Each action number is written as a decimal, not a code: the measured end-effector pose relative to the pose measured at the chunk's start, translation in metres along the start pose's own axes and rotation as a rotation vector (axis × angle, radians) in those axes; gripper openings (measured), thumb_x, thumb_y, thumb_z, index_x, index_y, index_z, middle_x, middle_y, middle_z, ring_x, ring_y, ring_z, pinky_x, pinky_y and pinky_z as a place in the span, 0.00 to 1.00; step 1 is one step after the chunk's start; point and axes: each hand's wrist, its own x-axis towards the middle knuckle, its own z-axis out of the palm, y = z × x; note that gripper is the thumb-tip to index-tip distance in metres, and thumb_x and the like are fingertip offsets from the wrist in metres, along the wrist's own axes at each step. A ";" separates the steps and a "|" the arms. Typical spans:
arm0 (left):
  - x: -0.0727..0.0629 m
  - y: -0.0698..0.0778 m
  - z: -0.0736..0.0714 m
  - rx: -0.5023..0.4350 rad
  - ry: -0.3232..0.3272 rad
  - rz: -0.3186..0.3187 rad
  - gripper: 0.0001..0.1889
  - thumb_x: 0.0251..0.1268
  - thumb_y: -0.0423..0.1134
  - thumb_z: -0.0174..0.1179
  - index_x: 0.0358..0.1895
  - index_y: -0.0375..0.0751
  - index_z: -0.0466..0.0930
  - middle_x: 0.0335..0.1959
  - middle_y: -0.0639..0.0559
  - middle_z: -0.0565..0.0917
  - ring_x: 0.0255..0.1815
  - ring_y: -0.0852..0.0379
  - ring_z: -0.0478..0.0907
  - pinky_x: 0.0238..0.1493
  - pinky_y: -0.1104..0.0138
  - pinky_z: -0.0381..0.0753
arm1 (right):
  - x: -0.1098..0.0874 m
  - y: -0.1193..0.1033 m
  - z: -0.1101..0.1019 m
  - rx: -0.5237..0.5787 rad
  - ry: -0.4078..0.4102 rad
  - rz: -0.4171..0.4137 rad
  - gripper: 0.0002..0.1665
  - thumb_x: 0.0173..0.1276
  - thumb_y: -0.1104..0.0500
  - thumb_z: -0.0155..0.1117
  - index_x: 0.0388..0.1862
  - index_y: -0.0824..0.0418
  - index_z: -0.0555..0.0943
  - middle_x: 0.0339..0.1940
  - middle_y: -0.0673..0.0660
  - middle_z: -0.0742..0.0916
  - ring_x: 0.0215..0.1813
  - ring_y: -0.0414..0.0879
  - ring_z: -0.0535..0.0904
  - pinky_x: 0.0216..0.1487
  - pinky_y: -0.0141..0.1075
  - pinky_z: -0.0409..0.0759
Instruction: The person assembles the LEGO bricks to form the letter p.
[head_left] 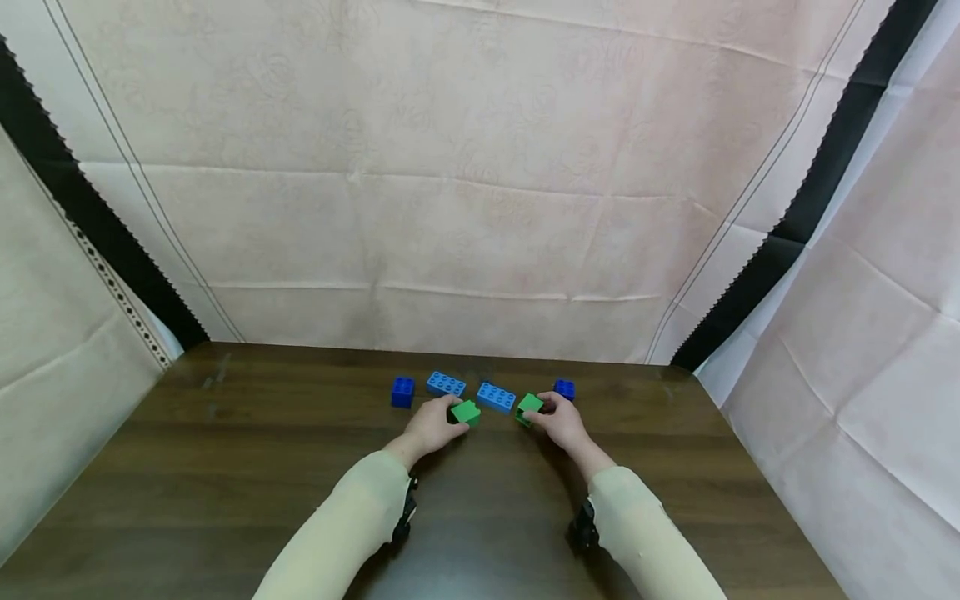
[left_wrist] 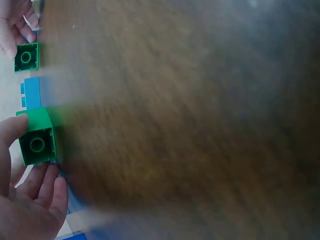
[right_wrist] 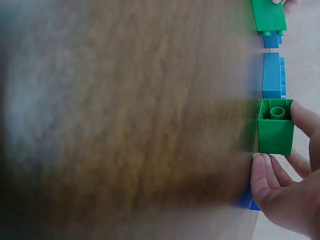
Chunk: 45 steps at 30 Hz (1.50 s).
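Pinching a green block each, the two hands sit apart over the dark table [head_left: 487, 517], fingers toward the far edge. L hand [head_left: 433, 425] has L green block [head_left: 466, 413] btwn thumb (near side) and fingers (far side); R hand [head_left: 561, 423] grips R green block [head_left: 529, 406] the same way. Both forearms reach fwd and angle inward, w/ pale sleeves [head_left: 352, 508] ending short of the hands and a black device [head_left: 405, 512] at each cuff.

Blocks look like smooth, glossy plastic, boxy, w/ sharp edges. Both tipped on their sides: L one's studs point toward R one; R one's hollow, w/ a round tube inside, faces L. Can't tell if either touches the table.

Just beyond, in a loose row: dark blue brick [head_left: 402, 392] on the L, two long light blue bricks [head_left: 497, 397] mid-row, studs up, then another dark blue brick [head_left: 565, 388] just past R hand. Long ones lie at a slight slant, near each other but not touching.

Table has streaky wood grain, a bit shiny in front. Behind it, creased off-white cloth [head_left: 465, 167] w/ a faint pattern, flanked by black bands [head_left: 810, 175] w/ toothed edges.
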 end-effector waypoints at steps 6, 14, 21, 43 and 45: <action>-0.004 0.001 -0.002 -0.015 -0.015 0.008 0.21 0.59 0.40 0.63 0.55 0.39 0.74 0.52 0.42 0.80 0.49 0.49 0.77 0.53 0.53 0.77 | 0.001 0.001 -0.003 -0.018 -0.032 0.016 0.28 0.61 0.55 0.66 0.58 0.66 0.72 0.49 0.64 0.80 0.48 0.53 0.76 0.45 0.42 0.78; -0.007 0.000 -0.003 -0.024 -0.019 0.029 0.19 0.56 0.36 0.64 0.52 0.37 0.75 0.49 0.42 0.81 0.47 0.50 0.77 0.52 0.55 0.77 | -0.004 -0.006 -0.008 0.022 -0.108 0.054 0.28 0.62 0.61 0.65 0.60 0.65 0.71 0.49 0.65 0.79 0.42 0.49 0.77 0.36 0.35 0.81; -0.012 -0.001 -0.002 -0.004 -0.043 0.032 0.19 0.56 0.35 0.63 0.52 0.37 0.75 0.50 0.43 0.81 0.47 0.51 0.77 0.53 0.54 0.77 | -0.006 -0.005 -0.007 0.015 -0.131 0.054 0.28 0.62 0.60 0.64 0.60 0.65 0.71 0.50 0.65 0.78 0.42 0.50 0.77 0.36 0.36 0.82; -0.026 0.006 -0.005 0.052 -0.095 0.068 0.18 0.54 0.33 0.63 0.50 0.36 0.74 0.46 0.44 0.81 0.43 0.53 0.76 0.51 0.55 0.78 | -0.008 -0.019 -0.001 -0.153 -0.079 0.094 0.30 0.59 0.54 0.66 0.55 0.69 0.71 0.50 0.67 0.79 0.45 0.53 0.78 0.41 0.42 0.81; -0.026 0.007 -0.006 0.064 -0.098 0.068 0.19 0.54 0.33 0.64 0.50 0.36 0.74 0.45 0.44 0.81 0.42 0.53 0.76 0.50 0.55 0.78 | -0.008 -0.018 -0.002 -0.150 -0.082 0.113 0.32 0.58 0.53 0.67 0.53 0.71 0.70 0.49 0.68 0.79 0.42 0.53 0.78 0.37 0.40 0.82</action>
